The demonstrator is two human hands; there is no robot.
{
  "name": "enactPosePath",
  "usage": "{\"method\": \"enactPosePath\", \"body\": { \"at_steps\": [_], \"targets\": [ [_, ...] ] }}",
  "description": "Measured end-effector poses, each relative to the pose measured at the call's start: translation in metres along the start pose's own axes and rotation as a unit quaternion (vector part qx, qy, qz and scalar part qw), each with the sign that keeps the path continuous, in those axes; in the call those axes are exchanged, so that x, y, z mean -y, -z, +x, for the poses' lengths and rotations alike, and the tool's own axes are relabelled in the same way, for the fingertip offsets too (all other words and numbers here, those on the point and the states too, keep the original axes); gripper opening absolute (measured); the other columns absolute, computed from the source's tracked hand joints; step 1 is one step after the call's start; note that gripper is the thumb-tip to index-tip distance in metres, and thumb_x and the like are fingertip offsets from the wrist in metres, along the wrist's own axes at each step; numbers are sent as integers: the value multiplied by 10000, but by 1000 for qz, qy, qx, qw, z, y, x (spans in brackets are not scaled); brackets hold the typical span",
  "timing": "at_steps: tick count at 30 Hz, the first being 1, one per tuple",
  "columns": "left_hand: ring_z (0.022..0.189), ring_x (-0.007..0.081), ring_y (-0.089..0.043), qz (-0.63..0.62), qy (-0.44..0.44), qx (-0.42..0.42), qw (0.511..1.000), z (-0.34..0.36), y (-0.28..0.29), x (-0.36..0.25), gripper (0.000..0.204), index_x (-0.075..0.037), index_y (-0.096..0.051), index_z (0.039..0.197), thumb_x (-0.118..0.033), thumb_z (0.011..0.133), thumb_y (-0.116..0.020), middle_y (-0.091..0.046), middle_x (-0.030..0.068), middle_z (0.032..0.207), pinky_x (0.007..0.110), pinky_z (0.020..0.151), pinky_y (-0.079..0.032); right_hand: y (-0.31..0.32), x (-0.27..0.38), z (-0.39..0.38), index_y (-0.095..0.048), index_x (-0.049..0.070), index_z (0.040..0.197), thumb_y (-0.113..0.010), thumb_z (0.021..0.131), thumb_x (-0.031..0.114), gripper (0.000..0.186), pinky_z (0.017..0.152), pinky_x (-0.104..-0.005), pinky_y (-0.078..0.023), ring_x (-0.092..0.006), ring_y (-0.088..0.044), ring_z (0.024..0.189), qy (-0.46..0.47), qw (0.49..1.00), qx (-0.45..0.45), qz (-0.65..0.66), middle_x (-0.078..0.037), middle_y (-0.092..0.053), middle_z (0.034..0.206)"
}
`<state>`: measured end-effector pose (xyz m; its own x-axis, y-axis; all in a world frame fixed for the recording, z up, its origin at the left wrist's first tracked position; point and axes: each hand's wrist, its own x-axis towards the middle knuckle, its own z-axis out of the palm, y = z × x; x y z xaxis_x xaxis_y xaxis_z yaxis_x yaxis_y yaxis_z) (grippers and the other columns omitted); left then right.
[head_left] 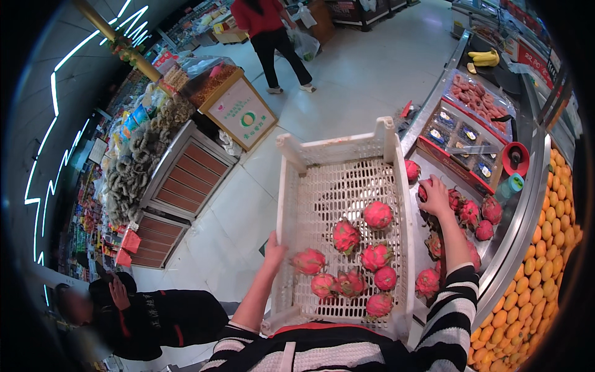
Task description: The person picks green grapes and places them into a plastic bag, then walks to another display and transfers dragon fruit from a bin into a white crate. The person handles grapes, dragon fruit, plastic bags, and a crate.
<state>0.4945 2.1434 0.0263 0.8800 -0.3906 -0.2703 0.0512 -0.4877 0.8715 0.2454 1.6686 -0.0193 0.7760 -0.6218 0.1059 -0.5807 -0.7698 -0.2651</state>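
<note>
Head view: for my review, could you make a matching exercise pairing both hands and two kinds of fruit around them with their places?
Column one
1. Left hand
2. Bananas
3. Right hand
4. Orange-yellow fruit

Column two
A. Heaped along the lower right of the picture
B. Curled over a dragon fruit outside the crate
C. At the left rim of the white crate
D. In the upper right of the picture

Right pairs: 1-C, 2-D, 3-B, 4-A
</note>
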Motion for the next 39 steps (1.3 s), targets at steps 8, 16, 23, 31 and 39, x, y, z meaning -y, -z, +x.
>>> {"method": "enactPosePath", "body": {
  "at_steps": [8, 16, 23, 31, 39],
  "targets": [
    [1084, 337, -551, 88, -18, -39, 995, 0, -4, 1, 565, -9, -475, 1239, 9, 682, -572, -578, 202, 1121, 375, 950, -420, -2, 6, 26, -522, 170, 1215, -747, 626, 161, 631, 856, -431, -490, -386, -538, 1063, -159, 980, -89, 79, -133, -491, 1180],
    [1096, 384, -566, 112, -40, -52, 991, 2, -9, 3, 550, -7, -477, 1242, -29, 705, -597, -594, 246, 1119, 415, 929, -434, 118, 107, 6, -479, 36, 1241, -755, 641, 138, 668, 1002, -374, -388, -294, -497, 1127, 46, 901, -223, 369, -134, -491, 1170],
    [1090, 376, -574, 111, -48, -77, 990, 8, -8, 5, 550, -20, -471, 1254, -19, 717, -587, -602, 225, 1128, 402, 933, -435, 98, 210, -13, -557, 179, 1187, -803, 587, 277, 656, 765, -432, -503, -323, -601, 912, 362, 907, -19, 213, -133, -530, 1072],
    [970, 225, -552, 28, -10, -9, 1000, -4, -7, -12, 501, -6, -473, 1171, 67, 679, -533, -571, 128, 1015, 343, 870, -439, 58, 189, -11, -519, 173, 1288, -791, 682, 327, 681, 916, -427, -473, -365, -553, 1121, 308, 919, 101, 225, -148, -501, 1308],
    [1059, 285, -535, 108, -36, -86, 990, 3, -13, 8, 508, 6, -466, 1182, 30, 683, -559, -569, 166, 1106, 357, 951, -403, 62, 78, 52, -617, 30, 980, -586, 742, -37, 250, 753, -342, -483, -245, -601, 868, 23, 884, -258, 389, -124, -600, 945]
  ]
}}
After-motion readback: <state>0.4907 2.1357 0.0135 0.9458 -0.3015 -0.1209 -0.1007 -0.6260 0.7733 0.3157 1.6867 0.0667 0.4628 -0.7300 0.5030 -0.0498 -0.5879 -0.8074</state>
